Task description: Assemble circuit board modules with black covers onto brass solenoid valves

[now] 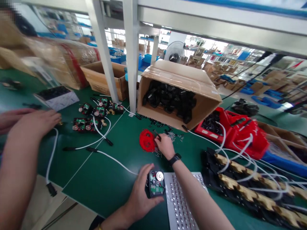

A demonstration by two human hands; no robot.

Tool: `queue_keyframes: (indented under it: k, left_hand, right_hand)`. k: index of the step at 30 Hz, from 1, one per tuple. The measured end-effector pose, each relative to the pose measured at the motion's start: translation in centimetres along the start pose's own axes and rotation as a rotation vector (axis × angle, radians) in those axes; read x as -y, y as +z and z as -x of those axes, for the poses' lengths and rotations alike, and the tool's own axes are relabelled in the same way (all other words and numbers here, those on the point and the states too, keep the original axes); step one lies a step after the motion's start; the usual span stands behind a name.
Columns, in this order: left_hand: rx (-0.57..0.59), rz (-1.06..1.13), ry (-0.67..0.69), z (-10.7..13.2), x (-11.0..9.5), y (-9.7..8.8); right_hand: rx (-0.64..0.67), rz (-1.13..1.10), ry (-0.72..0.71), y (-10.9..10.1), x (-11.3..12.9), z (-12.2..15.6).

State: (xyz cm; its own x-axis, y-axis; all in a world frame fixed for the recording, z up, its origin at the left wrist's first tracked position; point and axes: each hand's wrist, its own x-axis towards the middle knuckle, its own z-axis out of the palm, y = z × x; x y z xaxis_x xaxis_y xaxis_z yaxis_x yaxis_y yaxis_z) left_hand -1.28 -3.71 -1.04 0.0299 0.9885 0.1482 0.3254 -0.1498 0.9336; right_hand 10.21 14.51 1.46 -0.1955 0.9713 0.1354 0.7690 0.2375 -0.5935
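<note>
My left hand (139, 195) is closed around the sides of a small black housing (156, 183). Its open face, turned up, shows a green circuit board and a round silvery part. A white cable (117, 163) with a black plug trails off to the left from near that housing. My right hand (165, 145), with a black band on the wrist, is pinched on a short slim dark piece (157, 134). Below its fingers lie loose screws (158, 152). Just left of them is a bundle of red rings (146, 140). The right fingertips are partly hidden.
A perforated metal plate (181, 204) lies under my right forearm. Behind stands a carton (179, 76) of black parts. At right are red bins (216, 124) and rows of black-and-gold parts (249, 191) with white cables. Another person's hands (35, 123) work at left, near several board-filled housings (99, 111).
</note>
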Motion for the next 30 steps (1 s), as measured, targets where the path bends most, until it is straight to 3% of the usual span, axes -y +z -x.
queue_keyframes:
  k: [4,8,18,22,25,30]
  left_hand:
    - [0.004,-0.015,0.010,-0.3,-0.3,-0.2]
    - [0.005,0.001,0.009,-0.4,-0.6,-0.2]
    - [0.009,-0.007,0.014,-0.2,-0.1,-0.2]
    - [0.019,-0.007,0.010,-0.3,-0.2,-0.2]
    - [0.024,-0.034,0.007,-0.4,-0.3,-0.2]
    - [0.002,-0.092,0.027,-0.4,0.0,-0.1]
  right_hand:
    - [-0.023,-0.066,-0.036,-2.1,-0.1,-1.0]
    - [0.041,-0.100,-0.068,-3.6,-0.2,-1.5]
    - [0.099,0.026,-0.022,0.1,0.0,-0.5]
    - [0.083,-0.020,-0.005,0.0,0.3,-0.9]
    - [0.075,-0.106,-0.015,-2.0,0.4,-1.4]
    - [0.070,-0.327,-0.006,-8.3,1.3,-0.3]
